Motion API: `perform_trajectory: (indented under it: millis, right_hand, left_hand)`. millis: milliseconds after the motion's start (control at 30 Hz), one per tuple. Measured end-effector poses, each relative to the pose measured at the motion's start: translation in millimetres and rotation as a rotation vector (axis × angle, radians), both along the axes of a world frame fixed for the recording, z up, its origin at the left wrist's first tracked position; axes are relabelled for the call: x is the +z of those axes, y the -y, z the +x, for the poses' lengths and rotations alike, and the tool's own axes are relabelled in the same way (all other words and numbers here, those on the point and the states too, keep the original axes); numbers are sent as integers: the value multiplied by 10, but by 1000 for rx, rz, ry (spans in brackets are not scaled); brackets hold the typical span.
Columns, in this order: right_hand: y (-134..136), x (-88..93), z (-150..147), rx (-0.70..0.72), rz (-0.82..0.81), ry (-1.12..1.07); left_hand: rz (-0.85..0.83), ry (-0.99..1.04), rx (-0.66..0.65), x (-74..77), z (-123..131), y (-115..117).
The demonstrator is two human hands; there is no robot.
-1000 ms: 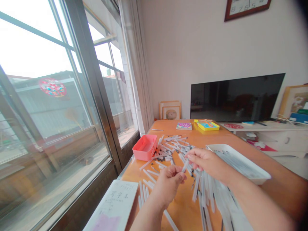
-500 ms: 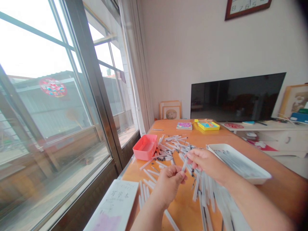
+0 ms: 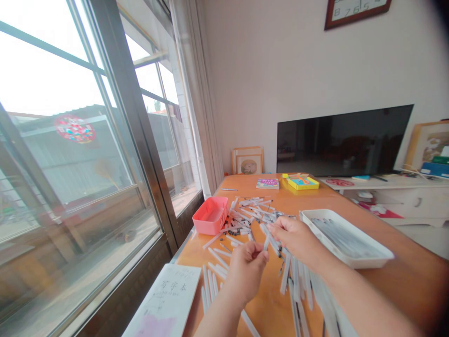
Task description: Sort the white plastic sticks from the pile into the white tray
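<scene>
My left hand (image 3: 245, 270) and my right hand (image 3: 293, 238) meet over the orange table (image 3: 403, 285), both pinched on one white pen barrel (image 3: 267, 242) held upright between them. The left fingers close on its lower end, the right fingers on its upper end. Several white pen barrels (image 3: 296, 281) lie loose on the table under and around both hands, with more pen parts (image 3: 250, 210) scattered further back.
A pink box (image 3: 211, 215) stands at the table's left edge by the window. A white tray (image 3: 345, 238) with pens sits to the right. A notebook (image 3: 164, 299) lies near left. Small books (image 3: 268, 183) and a yellow box (image 3: 303, 182) are at the far end before the TV (image 3: 342, 140).
Both hands stay together on the same pen barrel. The view has shifted slightly; nothing else moved.
</scene>
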State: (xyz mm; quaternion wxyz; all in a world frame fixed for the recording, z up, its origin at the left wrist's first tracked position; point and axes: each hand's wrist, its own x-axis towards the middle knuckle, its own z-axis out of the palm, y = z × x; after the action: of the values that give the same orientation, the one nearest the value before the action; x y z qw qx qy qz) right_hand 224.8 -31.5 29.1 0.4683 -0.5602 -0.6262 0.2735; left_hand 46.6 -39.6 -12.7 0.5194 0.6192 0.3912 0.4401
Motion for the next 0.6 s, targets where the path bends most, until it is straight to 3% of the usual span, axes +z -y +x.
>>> perform_trajectory:
  millis: [167,600]
  right_hand:
    - [49,71,9,94,-131,-82]
    - [-46,-116,-80,-117,71,108]
  left_hand:
    - [-95,93,-133,75,9,43]
    - [71,-70,60,15,29,38]
